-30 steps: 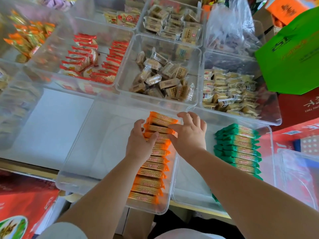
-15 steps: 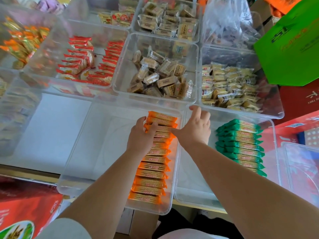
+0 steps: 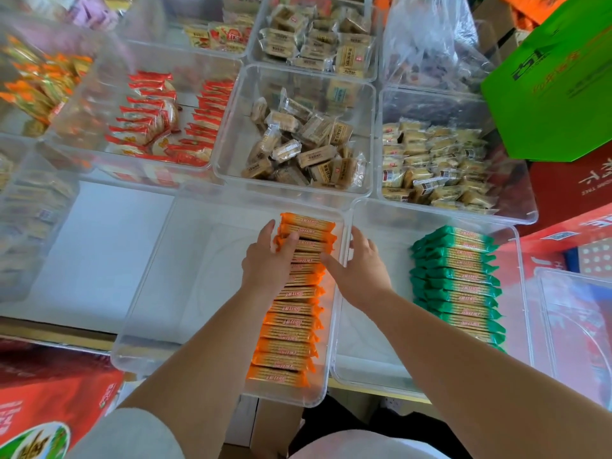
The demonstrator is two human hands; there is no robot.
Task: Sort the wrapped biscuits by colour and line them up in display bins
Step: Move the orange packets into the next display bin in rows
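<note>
A row of orange-wrapped biscuits (image 3: 291,329) stands lined up along the right side of a clear bin (image 3: 149,293) near me. My left hand (image 3: 265,266) presses the left ends of the far packets, its thumb lying on top of them. My right hand (image 3: 362,270) lies at the bin's right wall, fingers straight, with the thumb touching the right ends of the same packets. A row of green-wrapped biscuits (image 3: 458,286) is lined up in the neighbouring clear bin (image 3: 364,362) to the right.
Behind stand more clear bins: red-wrapped snacks (image 3: 159,127), loose beige biscuits (image 3: 298,144), yellow packets (image 3: 433,160) and orange sweets (image 3: 36,84). A green box (image 3: 556,94) and red cartons (image 3: 579,233) are at the right, and another red carton (image 3: 49,402) at the near left.
My right hand's fingers came off the top of the far orange packets and shifted right to the bin wall. The left hand has stayed on the row's left side.
</note>
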